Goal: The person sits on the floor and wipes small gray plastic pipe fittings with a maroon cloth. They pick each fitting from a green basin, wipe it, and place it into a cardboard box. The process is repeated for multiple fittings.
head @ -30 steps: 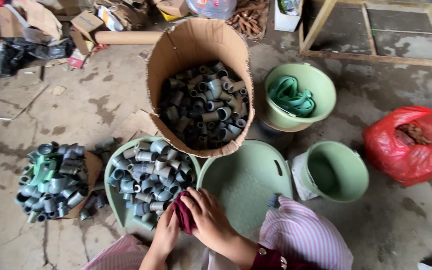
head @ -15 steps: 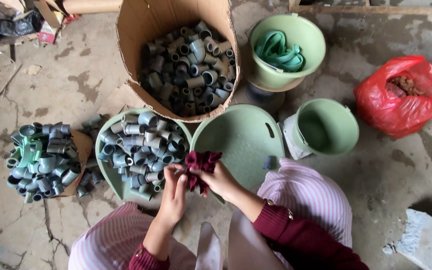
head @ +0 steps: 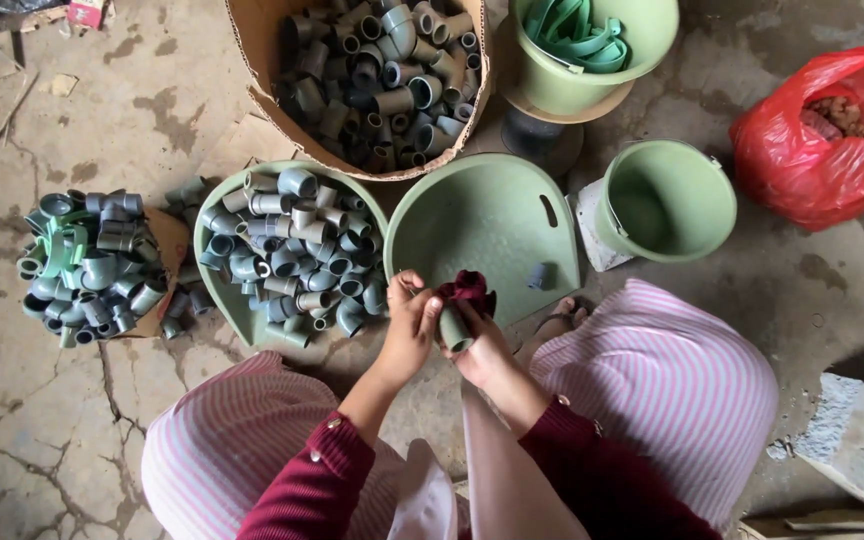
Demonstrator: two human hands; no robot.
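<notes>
Item: grey pipe fitting (head: 454,329), short and tubular. It is sitting between the two hands, just below a dark red cloth (head: 468,288) that is bunching over its upper end.

Right hand (head: 482,345): it is curling closed around the fitting and the lower part of the cloth, gripping both from the right and beneath.

Left hand (head: 410,325): it is pressing against the fitting from the left, with its fingers (head: 404,288) bent inward toward the cloth; whether it is actually pinching the cloth cannot be told.

Surroundings: both hands are hovering over the near rim of an empty pale green tray (head: 482,225). Just to the left, a second green tray (head: 242,318) is holding a heap of grey fittings. A cardboard drum (head: 252,40) beyond them is holding many more. A loose pile of fittings (head: 92,265) is lying on the concrete floor (head: 152,120) at far left. A green bucket (head: 667,200) is standing to the right, with a red plastic bag (head: 822,150) beyond it.
</notes>
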